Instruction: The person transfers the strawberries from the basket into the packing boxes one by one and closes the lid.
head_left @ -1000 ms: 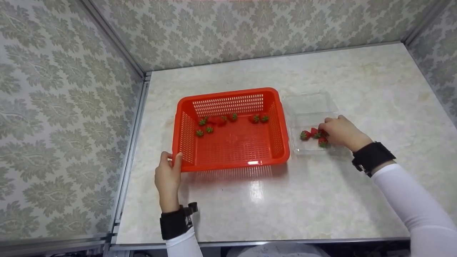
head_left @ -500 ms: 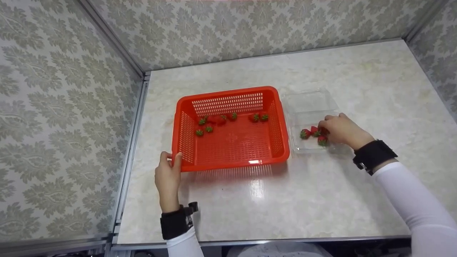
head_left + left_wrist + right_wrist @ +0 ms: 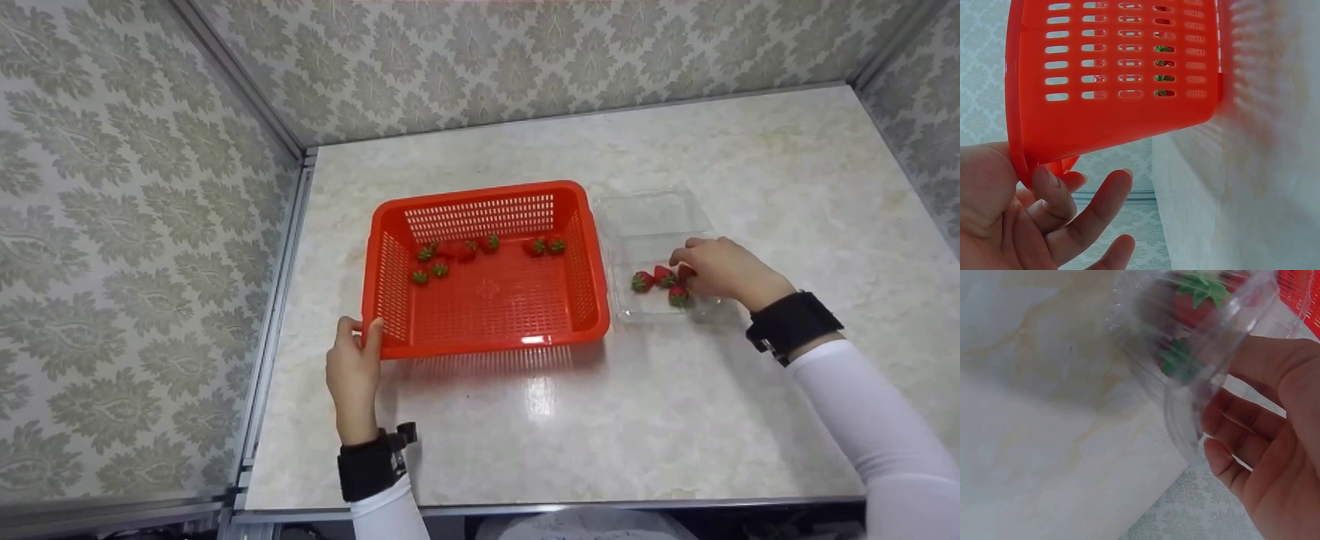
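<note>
My left hand [image 3: 352,379] grips the near left corner of a red slotted plastic basket [image 3: 480,349], thumb on the inside of the rim. In the left wrist view its other fingers [image 3: 1098,205] are spread below that rim. Several strawberries [image 3: 439,270] lie along the basket's back and left. To its right sits a clear plastic clamshell box [image 3: 637,306] with several strawberries [image 3: 642,281]. My right hand [image 3: 727,270] reaches over the box's right side, its fingers curled about one strawberry [image 3: 686,273]. The clear wall blurs those fingertips in the right wrist view.
The clamshell's lid [image 3: 649,214] lies folded back behind the box, close to the basket's right side. All of this stands on a pale marbled table [image 3: 570,442]. Patterned wall panels [image 3: 517,67] border the table at the back, left and right.
My right wrist has drifted slightly right, and more of the strawberry at its fingers shows. My left hand and the basket stay in place.
</note>
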### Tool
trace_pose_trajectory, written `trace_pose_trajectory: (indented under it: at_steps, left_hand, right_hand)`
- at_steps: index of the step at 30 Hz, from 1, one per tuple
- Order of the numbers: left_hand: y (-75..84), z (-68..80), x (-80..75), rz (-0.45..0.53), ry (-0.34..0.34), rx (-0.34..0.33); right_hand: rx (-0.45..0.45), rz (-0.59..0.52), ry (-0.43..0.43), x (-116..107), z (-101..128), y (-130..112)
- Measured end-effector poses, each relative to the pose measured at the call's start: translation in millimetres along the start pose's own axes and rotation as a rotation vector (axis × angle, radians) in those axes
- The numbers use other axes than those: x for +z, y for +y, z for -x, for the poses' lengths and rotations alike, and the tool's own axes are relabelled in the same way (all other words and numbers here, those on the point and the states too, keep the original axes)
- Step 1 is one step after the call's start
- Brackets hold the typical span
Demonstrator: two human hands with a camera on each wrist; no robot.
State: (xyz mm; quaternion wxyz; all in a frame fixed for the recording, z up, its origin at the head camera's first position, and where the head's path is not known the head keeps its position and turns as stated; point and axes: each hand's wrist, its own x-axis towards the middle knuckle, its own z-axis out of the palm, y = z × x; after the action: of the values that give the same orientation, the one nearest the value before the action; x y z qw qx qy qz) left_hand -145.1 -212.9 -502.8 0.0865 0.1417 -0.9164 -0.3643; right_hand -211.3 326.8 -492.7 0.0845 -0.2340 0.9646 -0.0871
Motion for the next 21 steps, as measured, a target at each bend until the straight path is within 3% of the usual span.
trace_pose_trajectory:
  at_steps: [13, 21]
  left_hand:
    - [-1.3, -0.3, -2.8, -0.009, 0.011, -0.003]
    - [-0.6, 0.7, -1.0, 0.007, -0.001, -0.001]
  right_hand:
    - [0.044, -0.015, -0.036, -33, -13, -12]
    - [-0.008, 0.01, 0.016, -65, -33, -31]
